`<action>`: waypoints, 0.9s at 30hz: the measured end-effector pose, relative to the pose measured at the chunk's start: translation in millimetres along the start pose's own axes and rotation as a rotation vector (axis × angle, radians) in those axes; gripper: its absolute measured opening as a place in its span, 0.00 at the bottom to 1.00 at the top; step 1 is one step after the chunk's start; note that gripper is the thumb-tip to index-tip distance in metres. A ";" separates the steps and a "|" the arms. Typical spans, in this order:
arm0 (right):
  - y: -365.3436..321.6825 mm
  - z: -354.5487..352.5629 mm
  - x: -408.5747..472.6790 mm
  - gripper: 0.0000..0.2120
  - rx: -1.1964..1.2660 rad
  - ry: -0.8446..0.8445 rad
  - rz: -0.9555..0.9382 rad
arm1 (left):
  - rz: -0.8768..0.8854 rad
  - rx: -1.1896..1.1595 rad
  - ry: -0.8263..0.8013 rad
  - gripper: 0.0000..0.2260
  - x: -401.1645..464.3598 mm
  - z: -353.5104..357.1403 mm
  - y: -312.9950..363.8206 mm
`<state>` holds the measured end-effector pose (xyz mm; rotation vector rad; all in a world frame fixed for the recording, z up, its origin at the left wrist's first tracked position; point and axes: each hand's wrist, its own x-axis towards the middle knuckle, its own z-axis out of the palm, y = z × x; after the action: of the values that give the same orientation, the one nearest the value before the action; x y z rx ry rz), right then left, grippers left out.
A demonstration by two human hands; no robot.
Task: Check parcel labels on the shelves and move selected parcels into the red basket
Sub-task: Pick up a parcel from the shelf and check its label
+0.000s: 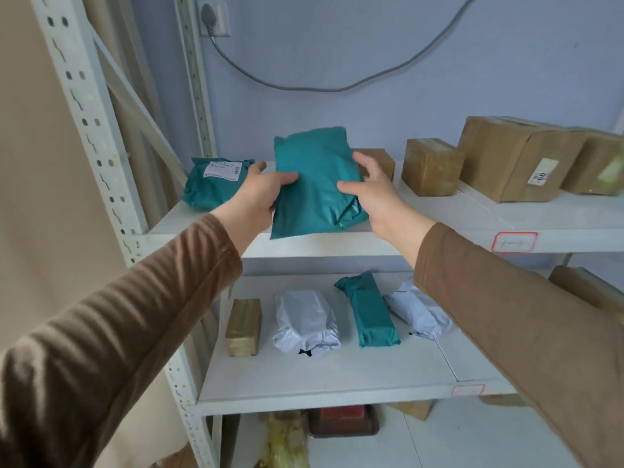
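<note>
- Both hands, in brown sleeves, grip a teal mailer (315, 184) tilted up over the front edge of the upper shelf (439, 228); the left hand (260, 194) pinches its left edge, the right hand (374, 194) clasps its right edge. The side facing the camera shows no label.
- Lower shelf (337, 376), nearer: a small taped brown box (243, 327), a white poly bag (305, 320), a narrow teal parcel (369, 310) and a second white bag (417, 310) lie in a row, left to right.
- A red-outlined tag (514, 242) on the upper shelf's front edge carries writing too faint to read.
- Farther left on the upper shelf, another teal parcel (216, 184) bears a white shipping label (223, 169) with a barcode; its print is illegible.
- To the right, cardboard boxes (432, 167) stand near the wall; the large one (513, 158) has a sticker (542, 171) whose blurred digits look like "09".
</note>
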<state>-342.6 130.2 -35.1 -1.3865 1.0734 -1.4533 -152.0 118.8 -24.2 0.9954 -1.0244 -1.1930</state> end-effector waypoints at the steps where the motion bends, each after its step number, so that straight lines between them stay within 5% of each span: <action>1: -3.2 -7.4 -19.6 0.33 -0.005 -0.015 -0.031 | 0.005 -0.025 -0.020 0.36 -17.4 -1.3 -2.1; 4: -9.1 -33.7 -78.2 0.33 -0.030 -0.083 -0.105 | -0.009 -0.033 -0.082 0.33 -83.1 -1.4 -10.6; 9: 0.1 -77.0 -163.5 0.32 -0.067 -0.184 -0.167 | -0.077 -0.056 -0.189 0.10 -193.4 10.2 -33.0; 17: 22.4 -123.1 -239.1 0.29 -0.150 -0.327 -0.166 | -0.213 -0.093 -0.282 0.24 -290.7 15.3 -86.8; 20: 24.9 -130.7 -251.9 0.28 -0.260 -0.312 -0.150 | -0.161 -0.081 -0.224 0.19 -305.4 25.2 -106.7; 22: 27.3 -132.9 -254.7 0.27 -0.382 -0.242 -0.154 | -0.030 -0.027 -0.113 0.14 -310.5 32.2 -116.3; 24: 33.0 -138.1 -255.0 0.22 -0.289 -0.156 -0.055 | 0.279 0.221 -0.027 0.15 -311.9 31.7 -123.0; 27: 36.7 -150.5 -258.7 0.15 0.272 -0.173 0.308 | 0.969 1.108 0.039 0.24 -305.6 18.0 -127.8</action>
<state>-482.7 372.8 -146.7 -1.0790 0.8967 -1.1818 -224.6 408.0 -169.8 1.0675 -1.8844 0.2796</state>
